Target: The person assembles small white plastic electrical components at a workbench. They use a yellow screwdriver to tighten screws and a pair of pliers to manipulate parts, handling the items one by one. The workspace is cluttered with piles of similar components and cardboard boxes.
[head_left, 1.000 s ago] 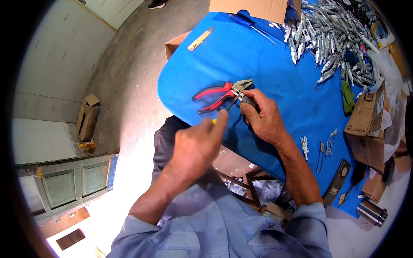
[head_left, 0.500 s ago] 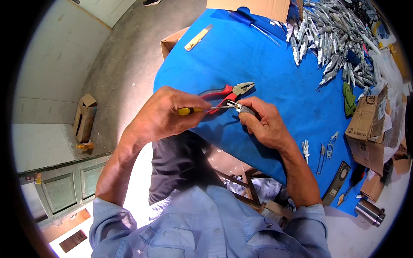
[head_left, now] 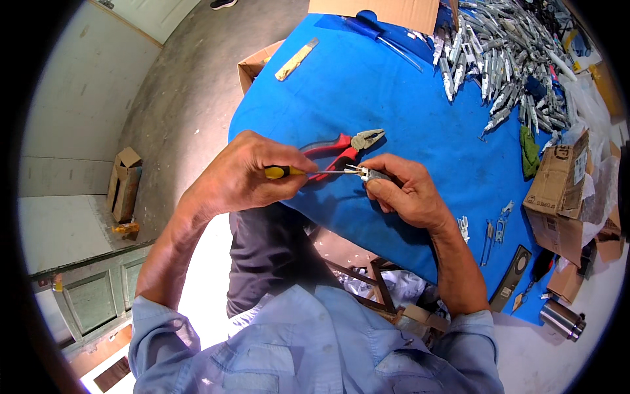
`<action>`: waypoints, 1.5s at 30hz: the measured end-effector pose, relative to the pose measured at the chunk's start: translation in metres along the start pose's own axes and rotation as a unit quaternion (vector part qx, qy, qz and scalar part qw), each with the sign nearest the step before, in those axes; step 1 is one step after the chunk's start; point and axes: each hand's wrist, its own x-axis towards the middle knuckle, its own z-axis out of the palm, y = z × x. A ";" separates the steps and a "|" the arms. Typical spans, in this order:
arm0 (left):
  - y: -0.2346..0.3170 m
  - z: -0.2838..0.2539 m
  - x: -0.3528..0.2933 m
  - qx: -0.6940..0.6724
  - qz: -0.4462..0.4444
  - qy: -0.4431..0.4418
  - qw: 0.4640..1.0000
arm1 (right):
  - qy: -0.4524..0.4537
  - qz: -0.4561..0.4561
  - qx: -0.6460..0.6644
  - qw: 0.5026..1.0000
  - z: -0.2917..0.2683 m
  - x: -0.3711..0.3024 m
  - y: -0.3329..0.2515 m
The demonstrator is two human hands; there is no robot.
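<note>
My left hand (head_left: 252, 172) is closed around the yellow and black handle of a small screwdriver (head_left: 283, 172), its thin shaft pointing right. The tip meets the open end of a small grey and white part (head_left: 367, 174), whose kind I cannot make out; thin prongs stick out of that end. Pinched between thumb and fingers, the part sits in my right hand (head_left: 403, 189), which hides its other end. Just beyond the screwdriver lie pliers (head_left: 348, 152) with red and black handles, jaws toward the far right. All of this is over the blue-covered table (head_left: 315, 98).
A big heap of grey and white parts (head_left: 499, 65) fills the far right. A blue screwdriver (head_left: 400, 54) and a yellow utility knife (head_left: 296, 60) lie farther back. Cardboard boxes (head_left: 558, 190) stand at the right, near loose metal pieces (head_left: 503, 222) and a steel cylinder (head_left: 562, 319).
The whole view has shifted slightly. Both hands keep their grips, and the screwdriver and the grey and white part now lie more nearly in one line.
</note>
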 end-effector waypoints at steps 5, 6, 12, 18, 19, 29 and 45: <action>-0.007 -0.006 0.003 -0.031 0.003 -0.025 0.999 | -0.005 0.012 0.017 1.000 -0.001 0.000 0.000; -0.006 -0.009 0.005 -0.028 -0.010 -0.039 0.999 | -0.007 0.011 0.015 1.000 -0.002 -0.001 0.000; -0.015 -0.012 0.010 -0.069 -0.024 -0.062 0.995 | -0.015 0.016 0.016 1.000 -0.005 -0.001 -0.001; -0.021 -0.009 0.011 -0.098 -0.018 -0.055 0.993 | -0.023 0.033 0.027 0.999 -0.007 -0.001 -0.002; -0.022 -0.009 0.011 -0.099 -0.020 -0.057 0.993 | -0.022 0.035 0.033 0.999 -0.007 -0.001 -0.001; -0.031 -0.011 0.014 -0.133 -0.046 -0.083 0.987 | -0.031 0.047 0.067 0.996 -0.010 -0.001 0.001; -0.041 -0.010 0.025 -0.179 -0.045 -0.105 0.977 | -0.054 0.058 0.093 0.992 -0.012 -0.001 0.001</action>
